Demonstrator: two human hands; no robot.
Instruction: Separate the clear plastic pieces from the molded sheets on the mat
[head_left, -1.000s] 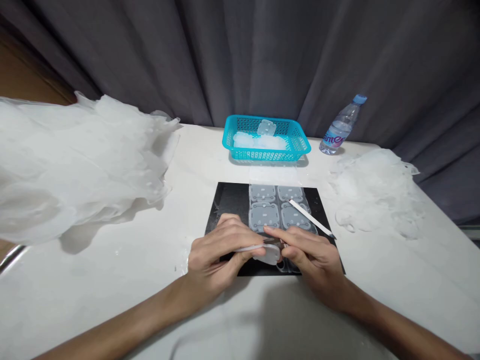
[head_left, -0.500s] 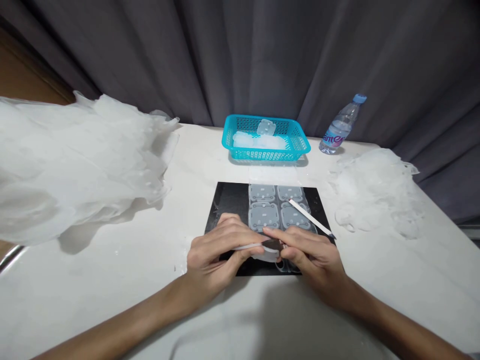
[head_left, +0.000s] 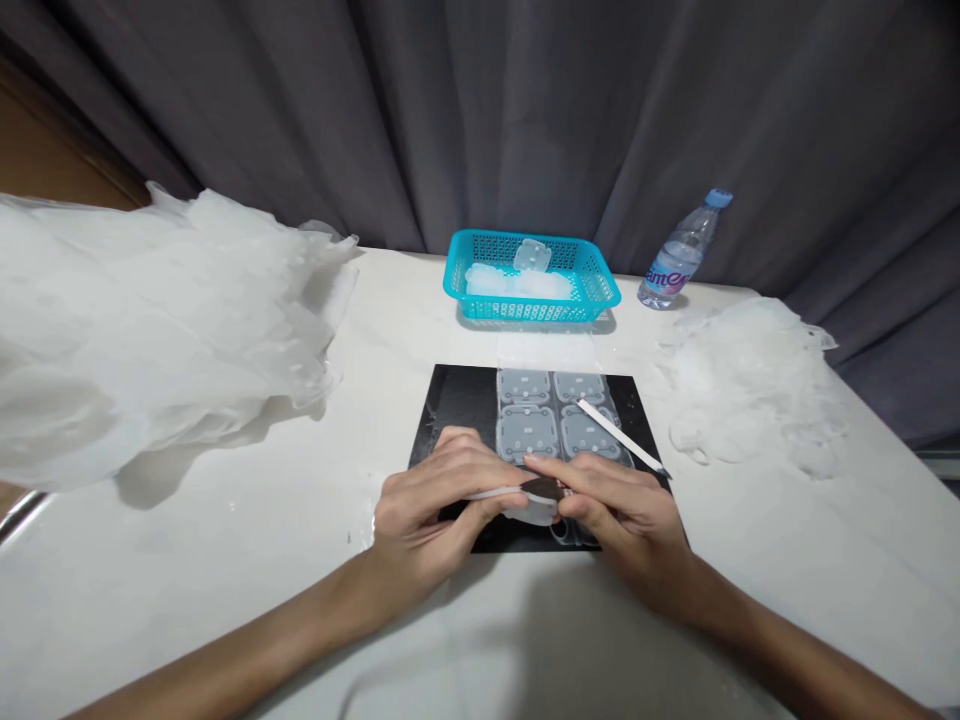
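My left hand (head_left: 446,495) pinches a thin, translucent white plastic piece (head_left: 531,512) between thumb and fingers. The piece is bent, its near edge curving down below my fingertips. At its right end is my right hand (head_left: 619,505), with thumb and forefinger closed together. A small dark shape shows between the two hands; what my right fingertips grip is hidden. Both hands are over the near part of a black mat (head_left: 461,400). On the mat beyond them lies a translucent sheet of rounded-square moulded pieces (head_left: 527,432), with a white pen-like stick with a dark tip (head_left: 622,435) across it.
A turquoise basket (head_left: 536,309) with several translucent pieces stands at the back. To its right is a water bottle (head_left: 675,262). A big heap of translucent sheets (head_left: 165,330) covers the left side, and a looser pile of clear scraps (head_left: 750,385) lies on the right.
The plastic piece has tilted and bent between my hands, so less of its near face shows and the dark shape looks larger. My hands have hardly moved.
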